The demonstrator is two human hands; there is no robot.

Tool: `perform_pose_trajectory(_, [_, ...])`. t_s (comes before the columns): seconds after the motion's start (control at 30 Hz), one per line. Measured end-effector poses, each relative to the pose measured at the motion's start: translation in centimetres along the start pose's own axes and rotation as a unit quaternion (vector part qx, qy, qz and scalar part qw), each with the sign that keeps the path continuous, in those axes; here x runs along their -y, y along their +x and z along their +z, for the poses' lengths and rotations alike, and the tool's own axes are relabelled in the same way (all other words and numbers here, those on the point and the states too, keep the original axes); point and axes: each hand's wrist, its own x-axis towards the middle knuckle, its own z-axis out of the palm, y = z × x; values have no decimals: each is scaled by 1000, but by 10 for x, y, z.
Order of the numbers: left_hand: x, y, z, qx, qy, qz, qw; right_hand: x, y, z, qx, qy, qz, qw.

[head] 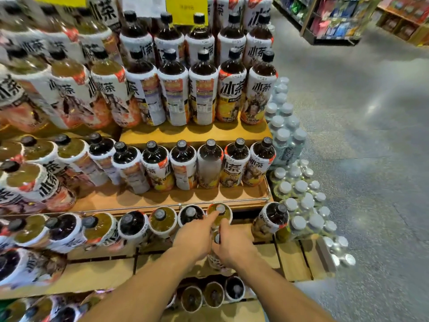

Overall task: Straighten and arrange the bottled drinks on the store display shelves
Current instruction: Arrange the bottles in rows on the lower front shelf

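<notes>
Both hands are on one bottle [214, 261] at the front of the low wooden shelf [92, 277]. The left hand [193, 239] and right hand [235, 249] clamp it from either side, so only its white label below and a bit of cap between the hands show. The fingers are curled round it. The left index finger points up at the grey-capped bottle [220, 214] just behind; I can't tell whether it touches.

Stock is round plastic bottles with glossy white shrink sleeves and big black "冰茶" lettering. Small print is unreadable.
- dark tea row [202, 89]: black caps, yellow-orange artwork; several are turned so the barcode panel faces out
- pale tea row [69, 84], to the left: amber liquid, peach-pink artwork, blurred
- lone bottle [271, 220] stands apart at the right end of the shelf, tilted

The shelves are stepped tan wood, with a thin chrome rail [139, 208] along one tier's edge. Water packs [287, 140] are stacked against the right side – clear film, pale grey caps. A yellow sign [186, 10] hangs up top, text illegible. The floor [359, 135] is grey, speckled and slightly shiny.
</notes>
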Motion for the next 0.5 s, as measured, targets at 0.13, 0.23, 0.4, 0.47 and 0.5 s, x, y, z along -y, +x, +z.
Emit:
perform_pose_trajectory(0.13, [31,-21,-4,3,-18,-16,1000,37,-9,0,20,9,-32,999])
perform_pose_trajectory(0.23, [63,-44,-5,-7,-55,-25,998,72,-15,7,28,3,-50,998])
perform_pose_trajectory(0.4, [131,-83,-10,-37,-110,-51,992,141,-26,28,15,-29,-71,997])
perform_pose_trajectory(0.47, [159,-99,-14,-47,-107,-54,992,171,-31,38,8,-51,-81,995])
perform_pose_trajectory(0.5, [173,-107,-15,-55,-116,-59,990,185,-33,44,4,-60,-87,994])
